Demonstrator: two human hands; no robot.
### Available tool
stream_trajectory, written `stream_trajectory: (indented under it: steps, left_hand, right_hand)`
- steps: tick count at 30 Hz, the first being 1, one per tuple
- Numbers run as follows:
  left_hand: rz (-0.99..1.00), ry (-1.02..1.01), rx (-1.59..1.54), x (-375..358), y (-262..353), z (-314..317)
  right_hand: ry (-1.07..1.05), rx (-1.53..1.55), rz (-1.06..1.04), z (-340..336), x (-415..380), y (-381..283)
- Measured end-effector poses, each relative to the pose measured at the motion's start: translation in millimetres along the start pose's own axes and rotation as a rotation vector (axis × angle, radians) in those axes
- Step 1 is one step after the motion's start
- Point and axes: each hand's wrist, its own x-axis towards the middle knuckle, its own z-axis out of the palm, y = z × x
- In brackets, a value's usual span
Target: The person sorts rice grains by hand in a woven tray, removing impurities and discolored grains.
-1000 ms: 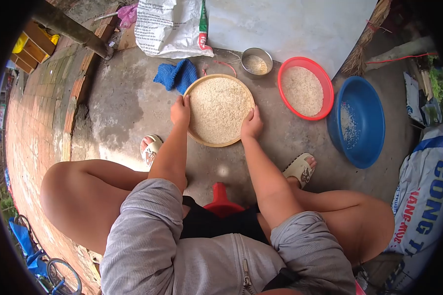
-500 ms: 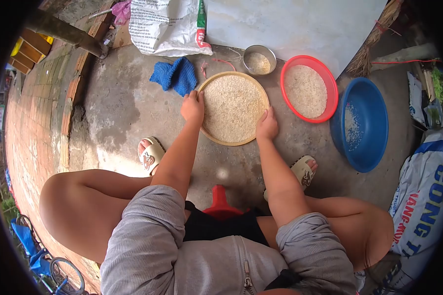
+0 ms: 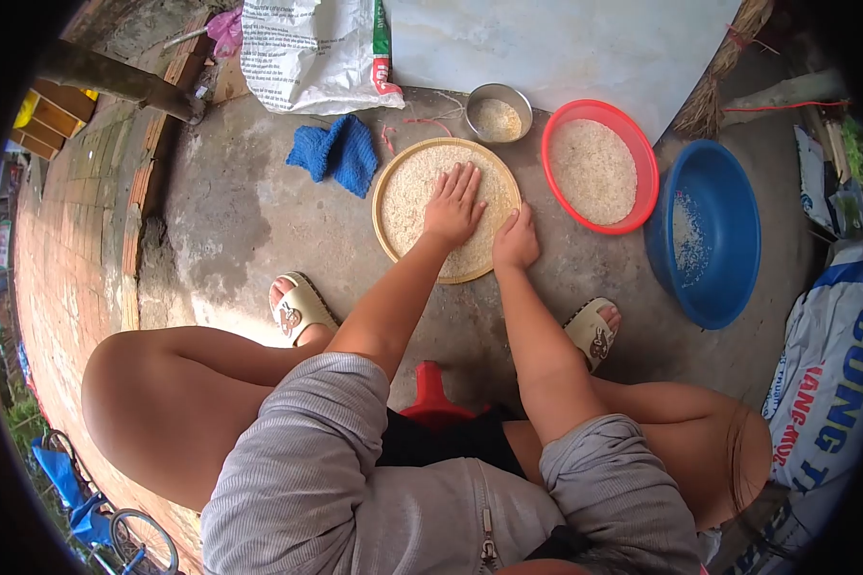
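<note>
A round, shallow woven basket point(image 3: 380, 222) full of rice grains point(image 3: 410, 188) lies on the concrete floor in front of me. My left hand point(image 3: 454, 208) rests palm down on the rice, its fingers stretched out and slightly spread. At the basket's right side, my right hand point(image 3: 517, 240) grips the rim, thumb on top; its other fingers are mostly hidden. Beyond the basket stands a metal bowl point(image 3: 525, 103) with some rice in it. To the right is a red basin point(image 3: 645, 182) holding more rice.
A blue basin point(image 3: 734, 240) with scattered grains stands far right. A crumpled blue cloth point(image 3: 336, 156) lies left of the basket. Behind are a printed white sack point(image 3: 302, 57) and a grey sheet point(image 3: 547, 48). Another sack point(image 3: 820, 383) lies at right. I sit on a red stool point(image 3: 431, 388).
My left hand has left the basket's left rim and moved right onto the rice, opening flat. My right hand stays on the rim.
</note>
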Motion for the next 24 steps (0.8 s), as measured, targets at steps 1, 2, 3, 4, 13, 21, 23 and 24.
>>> stream_trajectory:
  steps: [1,2,3,4,13,21,23,24]
  left_hand:
    - [0.041,-0.032,-0.011,-2,1,1]
    - [0.085,-0.064,-0.021,-5,1,2]
    - [0.101,-0.081,-0.044,-9,4,0]
    - [0.105,-0.075,-0.042,-13,3,1]
    - [-0.075,0.059,-0.45,-22,-3,-24]
    - [0.225,-0.255,-0.528,47,28,-113]
    - [0.216,-0.044,-0.51,56,32,-125]
    - [0.202,0.164,-0.49,59,34,-131]
  right_hand:
    - [0.001,0.012,0.005,1,-1,0]
    - [0.003,0.025,0.012,1,-2,0]
    - [0.008,0.028,0.009,0,-2,-1]
    - [-0.001,0.035,0.022,-1,-3,-1]
    - [0.264,0.136,-0.066,1,-7,-21]
    - [-0.762,1.967,0.628,-29,40,-77]
    - [-1.404,2.252,0.38,-2,71,-43]
    - [-1.403,2.254,0.38,-6,67,-45]
